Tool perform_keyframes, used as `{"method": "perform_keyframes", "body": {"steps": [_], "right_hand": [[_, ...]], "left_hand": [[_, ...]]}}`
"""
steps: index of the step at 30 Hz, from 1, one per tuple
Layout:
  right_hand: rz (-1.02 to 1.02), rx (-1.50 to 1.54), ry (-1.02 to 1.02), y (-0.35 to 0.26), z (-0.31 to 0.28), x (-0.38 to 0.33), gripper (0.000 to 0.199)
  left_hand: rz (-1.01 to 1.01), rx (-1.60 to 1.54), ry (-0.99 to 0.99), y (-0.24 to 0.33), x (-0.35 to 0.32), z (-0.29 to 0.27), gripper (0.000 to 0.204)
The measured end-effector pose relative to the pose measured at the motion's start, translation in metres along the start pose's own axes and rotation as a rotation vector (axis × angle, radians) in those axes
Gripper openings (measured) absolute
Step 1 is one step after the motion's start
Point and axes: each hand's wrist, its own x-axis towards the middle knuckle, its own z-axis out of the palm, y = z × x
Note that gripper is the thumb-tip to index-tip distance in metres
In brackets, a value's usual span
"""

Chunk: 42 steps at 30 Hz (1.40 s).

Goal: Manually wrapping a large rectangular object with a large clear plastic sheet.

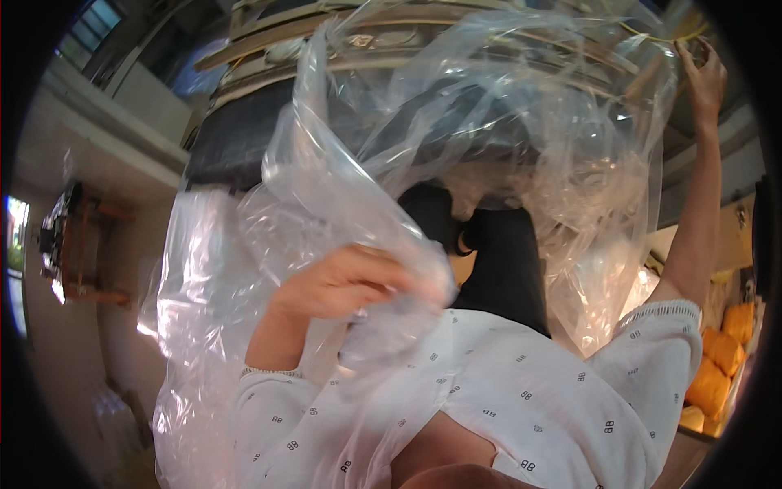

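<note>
A large clear plastic sheet (521,122) hangs over a big round dark object with wooden hoops (269,130) in front of me. My left hand (346,285) is closed on a bunched fold of the sheet near my chest. My right hand (705,77) is raised high at the upper right, fingers at the sheet's top edge where a thin yellow cord (652,37) runs. Whether it grips the cord or the plastic is unclear. My white patterned short-sleeved shirt (521,391) fills the lower part of the view. A black shape (505,269) shows behind the plastic at centre.
Several orange padded bundles (725,350) are stacked at the right edge. A wooden stand with dark parts (77,244) is against the pale wall on the left. A concrete ledge (98,130) runs along the upper left below a window.
</note>
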Motion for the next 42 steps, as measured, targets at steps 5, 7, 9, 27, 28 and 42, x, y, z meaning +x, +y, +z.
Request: {"method": "perform_keyframes", "body": {"steps": [5, 7, 9, 27, 28, 42], "right_hand": [[0.145, 1.532, -0.943, -0.139, -0.124, -0.068, 0.027], [0.211, 1.839, -1.171, -0.172, -0.161, -0.095, 0.03], [0.223, 2.001, -1.346, -0.196, -0.183, -0.103, 0.034], [0.12, 2.133, -1.184, -0.193, -0.201, -0.131, 0.007], [0.137, 2.142, -1.167, -0.195, -0.203, -0.13, 0.007], [0.019, 1.949, -1.179, -0.212, -0.208, -0.114, 0.014]], "left_hand": [[-0.019, 0.072, -0.145, -0.023, 0.098, 0.047, 0.031], [-0.073, 0.051, -0.213, -0.041, 0.121, 0.061, 0.03], [-0.066, 0.044, -0.227, -0.058, 0.141, 0.069, 0.029], [0.165, 0.347, 0.418, 0.029, 0.134, -0.011, 0.012], [0.165, 0.342, 0.412, 0.027, 0.134, -0.009, 0.012], [0.35, 0.213, 0.649, 0.016, 0.117, 0.001, 0.014]]}}
